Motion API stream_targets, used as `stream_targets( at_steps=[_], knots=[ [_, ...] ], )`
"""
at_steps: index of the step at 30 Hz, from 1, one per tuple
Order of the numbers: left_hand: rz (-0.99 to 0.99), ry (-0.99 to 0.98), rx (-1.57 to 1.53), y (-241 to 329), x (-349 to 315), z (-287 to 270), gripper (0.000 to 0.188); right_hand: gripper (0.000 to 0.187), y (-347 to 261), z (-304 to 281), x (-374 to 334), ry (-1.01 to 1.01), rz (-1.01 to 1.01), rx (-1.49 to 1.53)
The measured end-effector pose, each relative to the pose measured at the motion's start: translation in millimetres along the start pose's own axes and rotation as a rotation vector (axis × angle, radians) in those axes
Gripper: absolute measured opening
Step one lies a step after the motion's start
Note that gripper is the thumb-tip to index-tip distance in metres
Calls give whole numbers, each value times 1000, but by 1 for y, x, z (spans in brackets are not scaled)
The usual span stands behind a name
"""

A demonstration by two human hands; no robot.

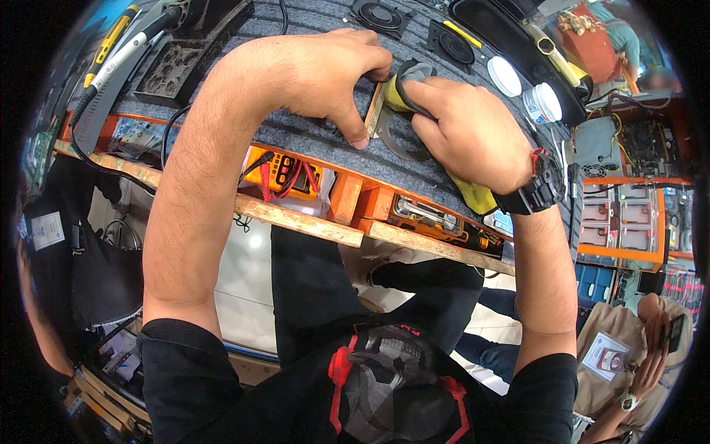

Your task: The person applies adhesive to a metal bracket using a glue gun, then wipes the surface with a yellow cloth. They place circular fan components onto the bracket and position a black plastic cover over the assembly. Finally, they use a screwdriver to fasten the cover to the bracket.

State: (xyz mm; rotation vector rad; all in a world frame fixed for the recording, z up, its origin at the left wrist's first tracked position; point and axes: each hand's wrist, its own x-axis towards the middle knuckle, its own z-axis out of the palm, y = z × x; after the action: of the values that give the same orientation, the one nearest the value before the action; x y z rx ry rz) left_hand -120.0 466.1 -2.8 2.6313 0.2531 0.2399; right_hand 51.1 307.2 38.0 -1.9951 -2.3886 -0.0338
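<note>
My left hand (325,78) pinches the edge of a flat metal bracket (399,144) with a round cut-out, holding it against the grey felt mat (310,22). My right hand (466,129) presses a yellow-and-grey cloth (473,196) onto the bracket's top edge, fingers closed around the cloth. A black wristwatch (536,192) with a red thread sits on my right wrist. The bracket's upper part is hidden under both hands.
Two black fans (381,15) (455,44), white round lids (505,74), a small white jar (543,102) and a soldering handle (126,52) lie on the mat. An orange multimeter (281,174) sits on the shelf under the bench. Another person (636,348) sits at lower right.
</note>
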Motion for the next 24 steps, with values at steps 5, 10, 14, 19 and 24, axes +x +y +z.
stream_targets(
  at_steps=[5, 10, 14, 19, 24],
  knots=[
    [54, -1, 2, -4, 1, 0, 72, 24, -8, -4, -14, -30, -93, -34],
    [83, 8, 9, -4, -1, -3, 75, 24, -4, -9, -8, -8, -140, -130],
    [75, 18, 22, -2, -2, -3, 76, 25, -14, -11, -11, -54, -141, -94],
    [81, 34, 21, -5, -4, -2, 77, 25, -13, -10, -15, -16, -175, -70],
    [73, 5, 3, -6, -2, -2, 76, 27, -18, -13, -16, -63, -186, -66]
  ],
)
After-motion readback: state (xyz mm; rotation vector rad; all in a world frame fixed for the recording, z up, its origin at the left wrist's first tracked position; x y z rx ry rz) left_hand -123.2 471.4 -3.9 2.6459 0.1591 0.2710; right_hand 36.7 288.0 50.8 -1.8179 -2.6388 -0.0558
